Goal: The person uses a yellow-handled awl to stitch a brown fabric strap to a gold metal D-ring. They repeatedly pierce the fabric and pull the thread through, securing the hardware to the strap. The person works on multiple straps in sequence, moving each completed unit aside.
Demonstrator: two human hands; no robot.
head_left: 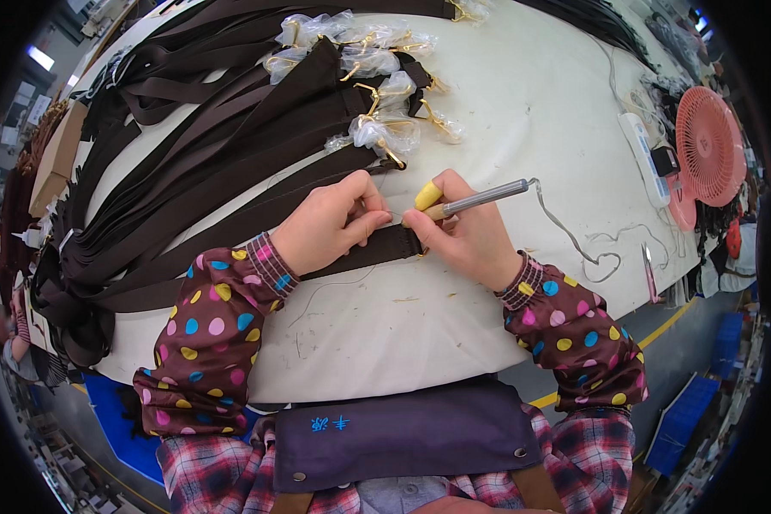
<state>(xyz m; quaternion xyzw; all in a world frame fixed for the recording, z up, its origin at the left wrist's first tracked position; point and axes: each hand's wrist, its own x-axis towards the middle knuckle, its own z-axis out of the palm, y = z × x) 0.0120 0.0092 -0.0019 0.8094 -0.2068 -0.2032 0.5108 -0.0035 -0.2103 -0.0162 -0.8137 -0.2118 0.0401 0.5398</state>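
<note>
A dark brown strap [392, 243] lies on the table [522, 103], its end just below the person's fingertips. The left hand [324, 227] is over it, grip closed, thumb and forefinger together; whatever they pinch is too fine to make out. The right hand [469, 244], a yellow cover [427, 196] on one finger, grips a pen-like tool [487, 196] trailing a grey cord [565, 241]. Beyond lie more straps [188, 171] with gold hooks in clear plastic [384, 133]; at right stand a white power strip [645, 160] and a pink fan [708, 146].
</note>
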